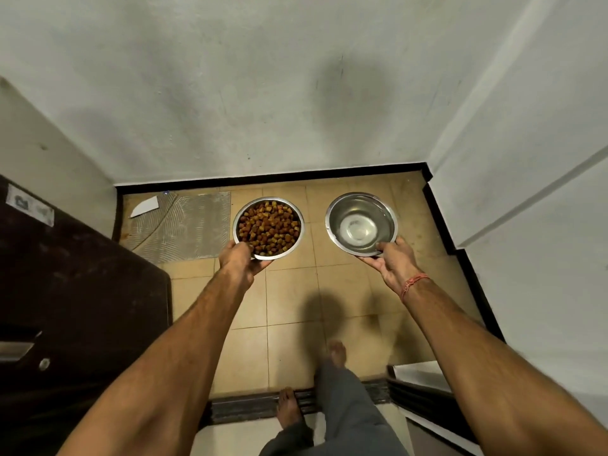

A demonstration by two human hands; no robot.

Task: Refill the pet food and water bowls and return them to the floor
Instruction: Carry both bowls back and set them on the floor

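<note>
A person holds two steel bowls out over a tan tiled floor [289, 291]. The left hand [238, 258] grips the near rim of the food bowl [267, 228], thumb inside against the brown kibble [268, 225], fingers curled beneath. The right hand [393, 263] pinches the water bowl [361, 223] likewise, thumb over the rim, fingers underneath.

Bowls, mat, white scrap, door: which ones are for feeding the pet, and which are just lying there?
For the job:
- food bowl full of kibble, held by the left hand
- water bowl, held by the right hand

Just lying about:
- grey mat on the floor
- white scrap on the mat
- dark door
</note>
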